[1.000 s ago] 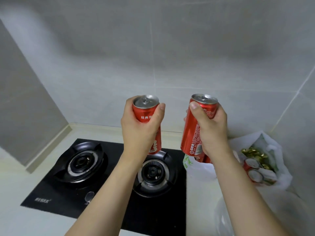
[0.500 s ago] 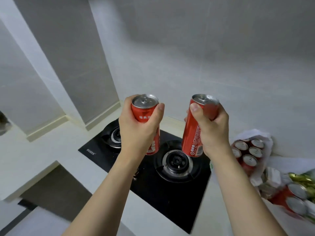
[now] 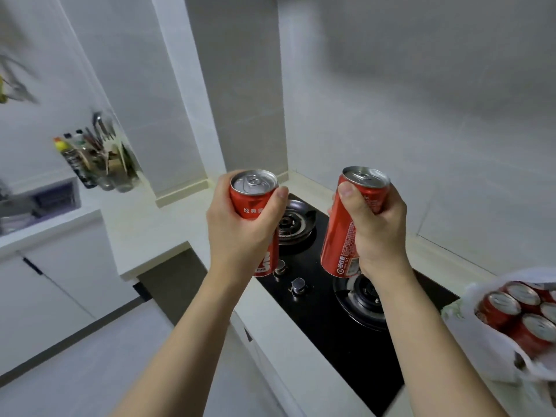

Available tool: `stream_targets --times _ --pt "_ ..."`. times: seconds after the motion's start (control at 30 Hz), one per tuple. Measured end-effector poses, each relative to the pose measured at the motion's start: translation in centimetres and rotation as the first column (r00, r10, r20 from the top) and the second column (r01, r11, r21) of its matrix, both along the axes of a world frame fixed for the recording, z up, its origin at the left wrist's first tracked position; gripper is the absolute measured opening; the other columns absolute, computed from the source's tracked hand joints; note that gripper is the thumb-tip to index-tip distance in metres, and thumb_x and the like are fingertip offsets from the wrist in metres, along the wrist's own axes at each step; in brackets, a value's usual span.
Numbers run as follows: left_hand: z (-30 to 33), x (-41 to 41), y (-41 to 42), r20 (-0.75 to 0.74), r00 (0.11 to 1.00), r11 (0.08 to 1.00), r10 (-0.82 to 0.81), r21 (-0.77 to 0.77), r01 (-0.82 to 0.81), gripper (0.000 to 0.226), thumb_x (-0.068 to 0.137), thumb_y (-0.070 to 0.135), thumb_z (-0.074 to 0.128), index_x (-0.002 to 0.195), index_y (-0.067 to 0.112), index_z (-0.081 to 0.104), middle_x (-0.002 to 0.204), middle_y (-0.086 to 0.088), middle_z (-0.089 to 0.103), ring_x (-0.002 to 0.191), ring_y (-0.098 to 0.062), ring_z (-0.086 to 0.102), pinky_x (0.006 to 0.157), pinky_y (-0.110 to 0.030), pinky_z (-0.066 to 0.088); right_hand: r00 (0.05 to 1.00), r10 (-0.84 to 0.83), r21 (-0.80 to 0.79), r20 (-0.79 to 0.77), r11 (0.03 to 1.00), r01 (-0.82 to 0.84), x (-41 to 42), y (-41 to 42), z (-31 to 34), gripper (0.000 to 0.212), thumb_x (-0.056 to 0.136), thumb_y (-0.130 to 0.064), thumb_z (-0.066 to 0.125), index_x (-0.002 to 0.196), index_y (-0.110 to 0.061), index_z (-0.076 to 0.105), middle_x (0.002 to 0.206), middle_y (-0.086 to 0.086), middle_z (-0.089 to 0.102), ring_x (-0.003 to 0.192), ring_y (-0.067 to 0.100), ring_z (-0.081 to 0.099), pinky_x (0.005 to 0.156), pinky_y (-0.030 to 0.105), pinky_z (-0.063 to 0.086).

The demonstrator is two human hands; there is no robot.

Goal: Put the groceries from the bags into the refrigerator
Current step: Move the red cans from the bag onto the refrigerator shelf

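Your left hand is wrapped tight around a red can, thumb on the right side near the rim, fingers hidden behind it; can upright, silver top facing you. Your right hand grips a second red can, thumb pressed across the front just under the rim, fingers curled round the far side; this can leans a little, its base tipped to the left. Both cans are held up in the air over the black gas hob, apart from each other, touching nothing else. Versus half a second ago your grips look the same, but your view has swung left: the hob now sits lower and to the right, the white bag of more red cans has slid to the right edge of the picture, the gold items are out of view, and a rack of bottles and utensils has come into sight on the left, blurred. The hob is set in a pale countertop with two burners and two knobs between them. Grey tiled walls, a white pillar in the corner, white cabinet fronts below left, pale floor. No refrigerator shows in this view.
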State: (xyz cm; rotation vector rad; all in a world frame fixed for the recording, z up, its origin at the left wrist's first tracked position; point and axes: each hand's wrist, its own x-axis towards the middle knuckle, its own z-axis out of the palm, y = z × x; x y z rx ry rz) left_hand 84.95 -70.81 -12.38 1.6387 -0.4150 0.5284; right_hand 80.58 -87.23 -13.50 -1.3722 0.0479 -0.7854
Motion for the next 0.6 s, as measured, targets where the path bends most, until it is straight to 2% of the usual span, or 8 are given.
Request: stream_targets --times 0.17,0.33,0.4,0.5,0.53,0.6 --pt "0.5 -1.3 5.2 0.022 0.997 0.997 0.075 -0.013 -0.075 0.037 0.075 0.04 0.077 0.102 0.023 0.058 0.088 0.016 0.065 0.082 0.003 0.065 0.069 -0.008 0.048 0.993 0.115 0.004 -0.007 0.993 -0.115 0.7 4.6 0.2 0.029 0.067 -0.048 0.076 0.085 -0.028 0.065 0.077 0.004 0.069 0.068 0.026 0.069 0.065 0.045 0.058" --pt "1.3 -2.4 10.9 0.041 0.987 0.987 0.158 -0.012 -0.158 0.035 0.074 0.045 0.077 0.098 0.037 0.053 0.09 0.017 0.063 0.085 0.003 0.065 0.069 -0.008 0.048 0.98 0.199 -0.034 -0.006 0.979 -0.199 1.1 10.1 0.9 0.037 0.068 -0.052 0.079 0.089 -0.025 0.066 0.089 0.014 0.068 0.082 0.041 0.067 0.076 0.063 0.054" --pt "1.2 -2.8 13.4 0.045 0.98 0.981 0.194 -0.018 -0.193 0.036 0.076 0.046 0.08 0.099 0.037 0.055 0.091 0.014 0.065 0.086 -0.004 0.066 0.071 -0.013 0.051 0.973 0.229 -0.031 -0.019 0.973 -0.229 1.0 12.4 1.3 0.042 0.067 -0.051 0.079 0.093 -0.021 0.065 0.089 0.015 0.068 0.079 0.039 0.068 0.073 0.062 0.056" --pt "1.2 -3.6 17.0 0.054 0.968 0.97 0.243 -0.022 -0.242 0.039 0.073 0.053 0.075 0.102 0.035 0.055 0.094 0.013 0.066 0.087 -0.006 0.067 0.072 -0.015 0.052 0.962 0.274 -0.028 -0.019 0.961 -0.274 0.6 15.8 1.9 0.036 0.067 -0.048 0.078 0.091 -0.023 0.066 0.084 0.008 0.07 0.073 0.029 0.069 0.064 0.049 0.058" --pt "1.2 -4.0 18.1 0.06 0.964 0.966 0.26 -0.022 -0.259 0.041 0.073 0.055 0.074 0.103 0.034 0.055 0.094 0.014 0.065 0.088 -0.005 0.066 0.073 -0.014 0.051 0.957 0.291 -0.034 -0.012 0.956 -0.291 0.5 16.9 2.0 0.03 0.067 -0.047 0.078 0.087 -0.027 0.067 0.082 0.006 0.07 0.072 0.028 0.068 0.064 0.047 0.058" --pt "1.3 -4.8 20.2 0.062 0.953 0.955 0.296 -0.018 -0.296 0.04 0.073 0.052 0.076 0.102 0.036 0.054 0.092 0.021 0.065 0.087 -0.002 0.066 0.072 -0.012 0.05 0.948 0.317 -0.048 -0.012 0.947 -0.317 0.1 19.1 2.2 0.024 0.066 -0.048 0.077 0.082 -0.032 0.069 0.081 0.005 0.069 0.074 0.03 0.067 0.069 0.053 0.058"
